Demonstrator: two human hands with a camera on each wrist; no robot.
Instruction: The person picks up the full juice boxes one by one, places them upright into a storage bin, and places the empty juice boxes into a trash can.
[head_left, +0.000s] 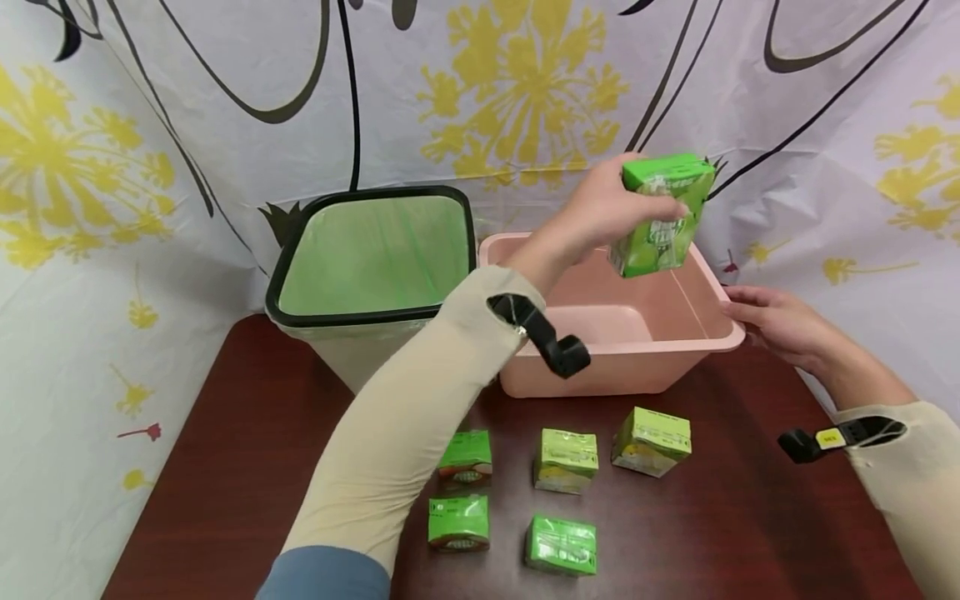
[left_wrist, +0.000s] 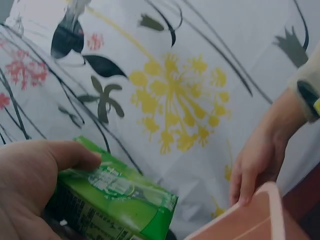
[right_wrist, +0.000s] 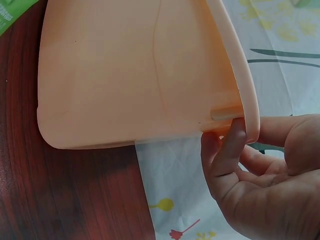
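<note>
Dark red worktop (head_left: 247,467) before a flower-printed sheet (head_left: 112,167). The left hand (head_left: 600,208) gripped a green carton (head_left: 660,215), fingers curled round it, above the pink tub (head_left: 622,367); the carton's long axis ran near vertical, top tilted slightly rightward. The right hand (head_left: 772,321) clasped the tub's right rim. Five cartons (head_left: 566,460) lay on the worktop; a lined bin (head_left: 375,258) stood left.

The head camera looks forward and down over the counter (head_left: 225,467) from above. The left wrist camera is close behind the green carton (left_wrist: 115,200). The right wrist camera is close under the pink tub (right_wrist: 130,75) rim. All three views share this tub.
</note>
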